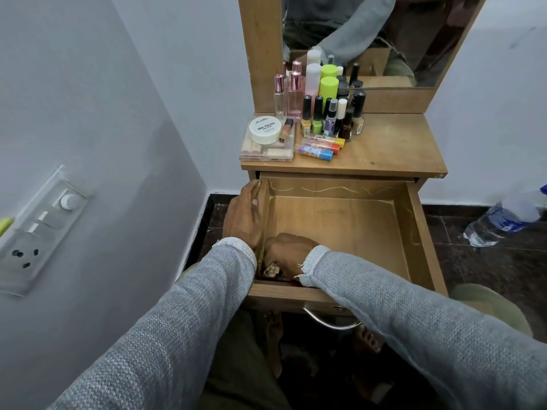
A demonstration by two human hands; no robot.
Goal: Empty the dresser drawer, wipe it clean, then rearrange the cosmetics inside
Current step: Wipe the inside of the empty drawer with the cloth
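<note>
The wooden dresser drawer (414, 229) is pulled out, and its floor is bare of cosmetics. My left hand (244, 216) grips the drawer's left wall from outside, thumb over the rim. My right hand (287, 251) is down in the near left corner of the drawer, fingers curled round a crumpled light cloth (271, 270) that shows below the knuckles. On the dresser top stand the cosmetics: nail polish bottles (328, 116), perfume bottles (288, 93), a white nail polish remover tub (265, 131) on a clear palette case (266, 150), and coloured lip balm tubes (321, 146).
A mirror (384, 39) rises behind the dresser top. A plastic water bottle (500, 223) lies on the dark floor at the right. A wall switch panel (38, 229) sits at the left. The drawer's metal handle (331, 321) hangs below its front edge.
</note>
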